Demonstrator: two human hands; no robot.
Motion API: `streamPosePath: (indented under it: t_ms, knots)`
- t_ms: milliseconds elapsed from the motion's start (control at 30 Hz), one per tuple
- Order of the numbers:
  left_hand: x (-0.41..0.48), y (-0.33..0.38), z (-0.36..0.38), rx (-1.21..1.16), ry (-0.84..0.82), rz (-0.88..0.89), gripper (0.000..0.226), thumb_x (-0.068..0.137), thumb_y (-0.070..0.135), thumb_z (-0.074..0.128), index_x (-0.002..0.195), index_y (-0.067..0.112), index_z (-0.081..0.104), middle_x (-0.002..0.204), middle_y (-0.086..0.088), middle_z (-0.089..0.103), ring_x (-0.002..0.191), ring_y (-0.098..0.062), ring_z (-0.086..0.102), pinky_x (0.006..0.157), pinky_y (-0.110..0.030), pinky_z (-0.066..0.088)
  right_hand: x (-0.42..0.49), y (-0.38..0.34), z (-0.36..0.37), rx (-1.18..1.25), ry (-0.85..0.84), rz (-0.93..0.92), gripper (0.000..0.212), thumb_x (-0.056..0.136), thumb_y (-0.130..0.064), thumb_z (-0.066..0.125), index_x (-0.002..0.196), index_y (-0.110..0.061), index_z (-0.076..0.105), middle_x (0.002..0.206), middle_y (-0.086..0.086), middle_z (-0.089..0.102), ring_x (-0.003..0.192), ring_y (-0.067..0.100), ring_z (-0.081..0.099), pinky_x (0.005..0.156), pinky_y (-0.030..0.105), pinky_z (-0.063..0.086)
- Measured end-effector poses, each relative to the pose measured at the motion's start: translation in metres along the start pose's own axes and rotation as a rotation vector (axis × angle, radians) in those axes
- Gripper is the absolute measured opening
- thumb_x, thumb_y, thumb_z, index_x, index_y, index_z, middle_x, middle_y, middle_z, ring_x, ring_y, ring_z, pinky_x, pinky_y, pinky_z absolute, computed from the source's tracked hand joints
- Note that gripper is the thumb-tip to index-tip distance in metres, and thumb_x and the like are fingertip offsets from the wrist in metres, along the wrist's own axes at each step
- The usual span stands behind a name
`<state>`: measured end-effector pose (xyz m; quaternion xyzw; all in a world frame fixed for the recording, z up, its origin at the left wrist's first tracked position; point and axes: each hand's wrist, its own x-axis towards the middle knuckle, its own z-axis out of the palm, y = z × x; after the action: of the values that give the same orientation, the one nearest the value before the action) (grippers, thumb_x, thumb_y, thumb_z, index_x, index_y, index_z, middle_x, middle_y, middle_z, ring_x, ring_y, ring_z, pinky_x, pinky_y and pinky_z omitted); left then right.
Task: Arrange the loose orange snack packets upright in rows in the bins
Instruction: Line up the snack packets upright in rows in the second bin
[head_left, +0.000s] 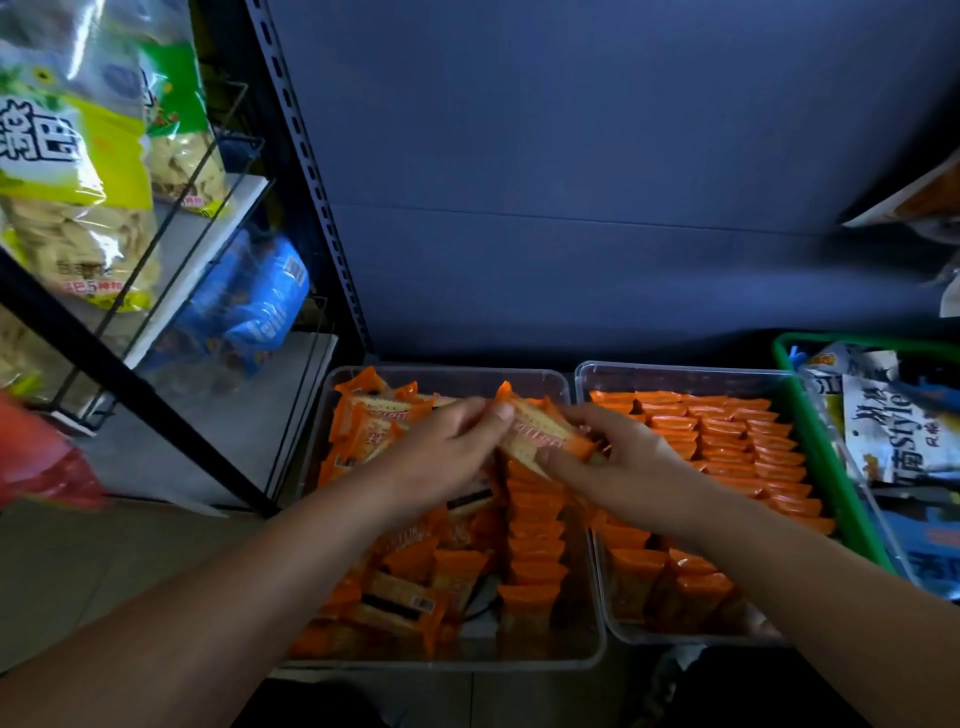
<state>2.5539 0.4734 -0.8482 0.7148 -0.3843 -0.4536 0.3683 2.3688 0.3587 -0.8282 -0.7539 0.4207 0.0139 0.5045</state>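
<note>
- We see left hand (447, 447) and right hand (618, 462) both pinching one orange packet (540, 434) over left bin (452, 664).
- Right bin (675, 370) holds upright rows.

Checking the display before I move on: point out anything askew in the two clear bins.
The left bin is untidy: loose packets lie flat and tilted across its left side and front, beside one upright row. The right bin holds neat upright rows. The left hand and right hand pinch one packet.
</note>
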Motion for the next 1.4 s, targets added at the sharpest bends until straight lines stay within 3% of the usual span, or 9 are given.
streamPosePath:
  t_ms: [167, 300, 433, 700, 800, 1000, 1133, 1267, 1400]
  knots:
    - [0.014, -0.018, -0.025, 0.656, 0.266, 0.169, 0.019, 0.102, 0.025, 0.06, 0.115, 0.02, 0.073, 0.112, -0.001, 0.07, 0.105, -0.023, 0.065, 0.088, -0.042, 0.056, 0.016, 0.007, -0.014, -0.155, 0.159, 0.05, 0.047, 0.099, -0.046, 0.063, 0.142, -0.031, 0.053, 0.098, -0.011, 0.068, 0.079, 0.012, 0.071, 0.063, 0.03, 0.059]
    - [0.016, -0.025, -0.045, 1.02, 0.32, 0.145, 0.043, 0.091, 0.045, 0.055, 0.127, 0.028, 0.069, 0.132, -0.002, 0.064, 0.122, -0.031, 0.055, 0.1, -0.047, 0.049, 0.021, 0.014, -0.012, -0.099, 0.151, 0.078, 0.048, 0.102, -0.048, 0.059, 0.144, -0.028, 0.05, 0.096, -0.013, 0.064, 0.079, 0.007, 0.068, 0.06, 0.022, 0.057]
    - [0.009, -0.035, -0.047, 0.97, 0.17, -0.015, 0.065, 0.092, 0.056, 0.066, 0.15, 0.031, 0.05, 0.152, 0.001, 0.049, 0.143, -0.029, 0.038, 0.113, -0.047, 0.041, 0.023, 0.018, -0.004, -0.091, 0.204, 0.051, 0.047, 0.102, -0.048, 0.059, 0.143, -0.026, 0.052, 0.093, -0.014, 0.063, 0.073, 0.002, 0.065, 0.046, 0.011, 0.045]
    - [-0.009, -0.026, -0.043, 1.061, 0.201, -0.003, 0.04, 0.091, 0.065, 0.061, 0.108, 0.03, 0.065, 0.111, 0.01, 0.06, 0.11, -0.02, 0.061, 0.085, -0.037, 0.051, 0.015, 0.021, -0.009, -0.073, 0.279, 0.055, 0.048, 0.101, -0.05, 0.059, 0.143, -0.027, 0.051, 0.094, -0.012, 0.065, 0.072, 0.008, 0.068, 0.045, 0.015, 0.047]
    - [-0.006, -0.028, -0.037, 1.067, 0.181, 0.035, 0.041, 0.091, 0.064, 0.061, 0.109, 0.028, 0.069, 0.114, 0.01, 0.06, 0.113, -0.018, 0.059, 0.086, -0.037, 0.055, 0.011, 0.026, -0.007, -0.003, 0.338, 0.06, 0.046, 0.102, -0.048, 0.058, 0.142, -0.026, 0.05, 0.093, -0.013, 0.064, 0.072, 0.007, 0.067, 0.046, 0.015, 0.05]
    - [0.021, -0.035, -0.033, 0.91, 0.178, 0.234, 0.049, 0.094, 0.044, 0.068, 0.138, 0.023, 0.063, 0.14, 0.001, 0.056, 0.131, -0.023, 0.053, 0.103, -0.042, 0.05, 0.015, 0.02, 0.001, 0.016, 0.294, -0.057, 0.049, 0.099, -0.049, 0.064, 0.143, -0.032, 0.051, 0.1, -0.018, 0.063, 0.074, -0.001, 0.069, 0.051, 0.011, 0.051]
    - [0.047, -0.043, -0.038, 0.955, 0.065, 0.222, 0.065, 0.094, 0.042, 0.068, 0.154, 0.029, 0.046, 0.16, 0.001, 0.043, 0.149, -0.022, 0.037, 0.116, -0.045, 0.04, 0.038, 0.016, 0.01, -0.254, 0.258, -0.078, 0.048, 0.099, -0.059, 0.055, 0.138, -0.03, 0.052, 0.095, -0.012, 0.066, 0.073, 0.006, 0.069, 0.055, 0.023, 0.056]
    - [0.066, -0.051, -0.041, 1.158, 0.034, 0.133, 0.069, 0.094, 0.05, 0.064, 0.155, 0.029, 0.041, 0.146, 0.001, 0.055, 0.138, -0.026, 0.045, 0.109, -0.044, 0.04, 0.065, 0.019, 0.014, -0.481, 0.303, -0.046, 0.061, 0.098, -0.071, 0.04, 0.141, -0.029, 0.05, 0.115, -0.003, 0.066, 0.104, 0.019, 0.064, 0.077, 0.038, 0.059]
    - [0.072, -0.029, -0.055, 1.083, -0.025, -0.01, 0.033, 0.092, 0.045, 0.066, 0.12, 0.027, 0.064, 0.118, -0.001, 0.066, 0.114, -0.027, 0.061, 0.087, -0.038, 0.053, 0.084, 0.013, 0.013, -0.598, 0.351, -0.019, 0.065, 0.097, -0.074, 0.037, 0.142, -0.03, 0.05, 0.134, 0.003, 0.057, 0.126, 0.026, 0.052, 0.091, 0.041, 0.051]
